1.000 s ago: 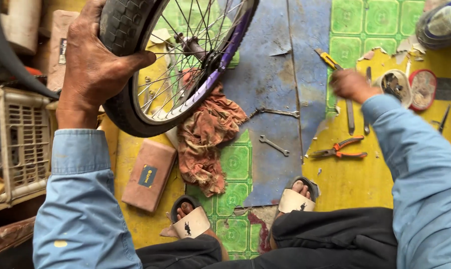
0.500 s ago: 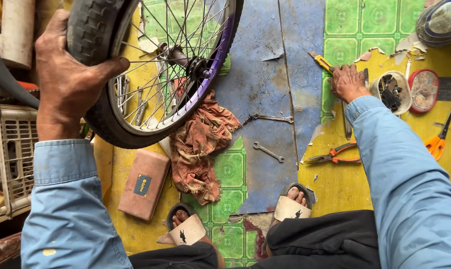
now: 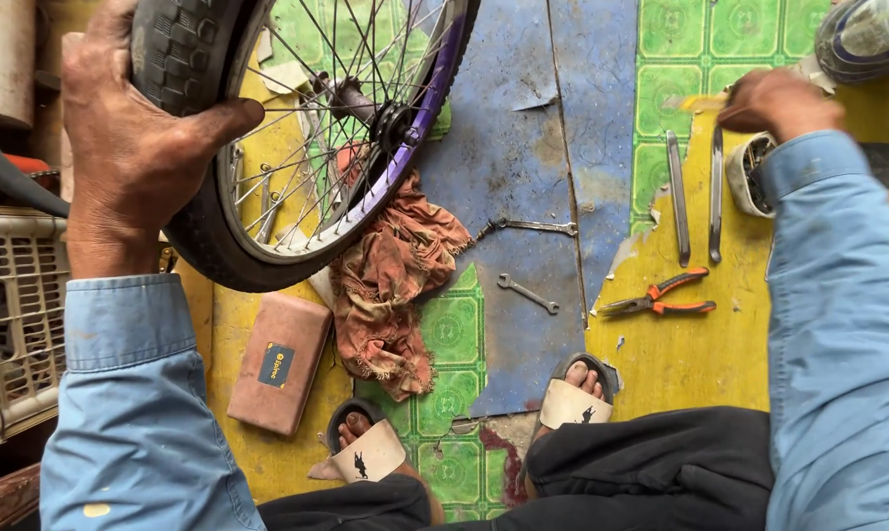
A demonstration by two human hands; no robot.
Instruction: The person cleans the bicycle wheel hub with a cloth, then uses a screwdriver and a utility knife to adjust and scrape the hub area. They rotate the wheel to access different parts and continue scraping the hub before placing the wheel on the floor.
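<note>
My left hand (image 3: 130, 147) grips the black tyre of a small bicycle wheel (image 3: 297, 138) with a purple rim and steel spokes, held upright over the floor. My right hand (image 3: 783, 98) reaches to the far right, closed around a yellow-handled tool (image 3: 702, 100) whose shape is blurred. It hovers just above a round white tin (image 3: 744, 177) of small parts. Two long flat metal levers (image 3: 695, 197) lie just left of that hand. Both arms wear blue sleeves.
A dirty orange rag (image 3: 390, 285) lies under the wheel. Two wrenches (image 3: 528, 292) and orange-handled pliers (image 3: 660, 295) rest on the patterned mat. A brown pouch (image 3: 279, 362) lies by my left sandal; a cream plastic crate (image 3: 17, 315) stands at left.
My right hand has lifted from the floor beside the tin and now holds the yellow-handled tool. The wheel has shifted slightly left in my left hand's grip.
</note>
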